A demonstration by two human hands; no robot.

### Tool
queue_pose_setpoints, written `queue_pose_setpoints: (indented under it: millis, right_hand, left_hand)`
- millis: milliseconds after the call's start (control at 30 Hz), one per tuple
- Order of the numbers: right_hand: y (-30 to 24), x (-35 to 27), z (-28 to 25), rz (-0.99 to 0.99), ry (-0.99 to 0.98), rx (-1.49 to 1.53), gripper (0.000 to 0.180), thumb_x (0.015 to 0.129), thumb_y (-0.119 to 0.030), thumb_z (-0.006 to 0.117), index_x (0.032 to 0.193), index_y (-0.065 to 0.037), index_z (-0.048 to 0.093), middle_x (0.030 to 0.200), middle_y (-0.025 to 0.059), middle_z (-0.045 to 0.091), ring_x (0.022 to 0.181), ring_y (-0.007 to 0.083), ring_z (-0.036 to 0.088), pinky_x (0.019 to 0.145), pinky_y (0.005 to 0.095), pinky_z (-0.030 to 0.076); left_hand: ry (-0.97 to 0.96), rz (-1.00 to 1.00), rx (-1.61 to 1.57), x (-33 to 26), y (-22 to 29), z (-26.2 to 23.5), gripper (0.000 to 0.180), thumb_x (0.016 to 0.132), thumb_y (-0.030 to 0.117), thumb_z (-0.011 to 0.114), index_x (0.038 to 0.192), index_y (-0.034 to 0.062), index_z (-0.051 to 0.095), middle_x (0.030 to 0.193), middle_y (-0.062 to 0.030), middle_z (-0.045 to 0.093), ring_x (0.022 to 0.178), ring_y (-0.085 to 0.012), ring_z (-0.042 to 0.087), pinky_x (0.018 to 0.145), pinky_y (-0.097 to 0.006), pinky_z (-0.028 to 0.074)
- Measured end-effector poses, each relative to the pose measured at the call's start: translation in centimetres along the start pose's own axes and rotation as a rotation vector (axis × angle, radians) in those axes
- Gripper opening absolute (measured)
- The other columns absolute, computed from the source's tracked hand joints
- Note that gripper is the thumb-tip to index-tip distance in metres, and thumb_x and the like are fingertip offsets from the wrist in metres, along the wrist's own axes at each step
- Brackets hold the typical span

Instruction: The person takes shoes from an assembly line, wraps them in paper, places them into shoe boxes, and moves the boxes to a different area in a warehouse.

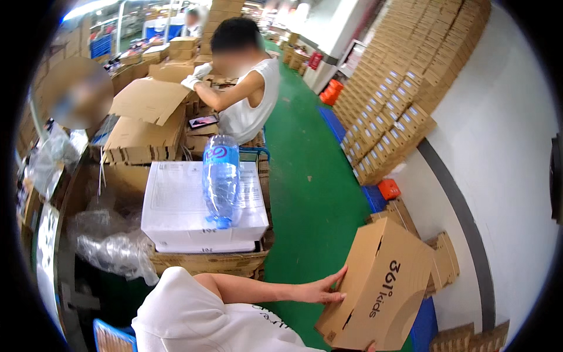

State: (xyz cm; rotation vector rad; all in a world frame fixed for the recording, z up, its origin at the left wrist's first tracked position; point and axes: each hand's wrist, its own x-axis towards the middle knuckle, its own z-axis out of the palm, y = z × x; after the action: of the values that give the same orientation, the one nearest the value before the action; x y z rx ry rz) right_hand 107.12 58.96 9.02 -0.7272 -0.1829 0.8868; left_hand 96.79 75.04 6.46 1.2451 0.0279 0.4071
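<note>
A brown cardboard shoebox (384, 287) with dark print is held tilted at my lower right. My left hand (324, 287) grips its left side, thumb and fingers pressed against the cardboard. At the bottom edge, only a bit of my right hand (370, 347) shows, touching the box's lower end; the rest of it is out of view. To the left, a clear plastic bottle (221, 185) with a blue label lies on a white box (176, 196).
Crumpled clear plastic (114, 252) lies beside the white box. Ahead, a co-worker (249, 100) in white gloves sits near stacked flat cardboard (143, 138). Tall stacks of shoeboxes (404, 88) line the right wall along the green floor (305, 176). Flattened cartons (443, 264) lean behind my box.
</note>
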Motion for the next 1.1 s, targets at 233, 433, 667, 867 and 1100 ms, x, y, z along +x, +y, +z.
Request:
queue_pose_setpoints:
  millis: [233, 433, 667, 867, 1100]
  right_hand:
    - [-5.0, 14.7, -3.5, 0.158, -0.252, 0.011, 0.068, 0.074, -0.041, 0.054, 0.127, -0.005, 0.03, 0.128, 0.0137, 0.035, 0.111, 0.0307, 0.04, 0.094, 0.0461, 0.033]
    - [-3.7, 27.6, -2.1, 0.32, -0.42, 0.055, 0.067, 0.076, -0.042, 0.052, 0.127, -0.005, 0.03, 0.128, 0.0131, 0.035, 0.112, 0.0305, 0.039, 0.093, 0.0463, 0.033]
    - [0.1, 44.1, 2.1, 0.379, -0.593, 0.088, 0.065, 0.078, -0.043, 0.05, 0.128, -0.005, 0.03, 0.129, 0.0128, 0.034, 0.113, 0.03, 0.038, 0.093, 0.0462, 0.033]
    - [2.9, 60.3, 8.3, 0.62, -0.537, 0.251, 0.071, 0.069, -0.034, 0.059, 0.127, -0.004, 0.03, 0.126, 0.0137, 0.039, 0.112, 0.0298, 0.041, 0.092, 0.0449, 0.037]
    - [7.0, 78.3, 17.2, 0.631, -0.429, 0.096, 0.061, 0.068, -0.033, 0.061, 0.119, -0.005, 0.04, 0.117, 0.0133, 0.047, 0.1, 0.0282, 0.05, 0.078, 0.0425, 0.046]
  left_hand:
    - [0.344, 0.133, 0.215, 9.0, -1.8, -2.8, 0.082, 0.086, 0.019, 0.05, 0.133, 0.0134, -0.018, 0.138, -0.0089, 0.011, 0.096, -0.0162, 0.045, 0.075, -0.028, 0.046]
    - [0.611, 0.203, 0.265, 14.6, -2.7, -8.8, 0.081, 0.087, 0.021, 0.049, 0.133, 0.0145, -0.017, 0.141, -0.0037, 0.0, 0.101, -0.0139, 0.042, 0.082, -0.029, 0.042]
    - [0.705, 0.246, 0.533, 24.4, -0.6, -21.8, 0.089, 0.084, 0.023, 0.053, 0.13, 0.0124, -0.024, 0.141, -0.0093, -0.008, 0.126, -0.0171, 0.011, 0.099, -0.035, 0.027]
    - [0.728, 0.17, 0.432, 33.6, 3.2, -34.4, 0.089, 0.085, 0.025, 0.052, 0.13, 0.0122, -0.024, 0.141, -0.0094, -0.006, 0.126, -0.0215, 0.015, 0.101, -0.036, 0.023]
    - [0.881, 0.299, 0.489, 44.9, 4.8, -49.6, 0.072, 0.089, 0.022, 0.043, 0.135, 0.0134, -0.012, 0.142, -0.0068, 0.004, 0.121, -0.0197, 0.028, 0.096, -0.033, 0.031]
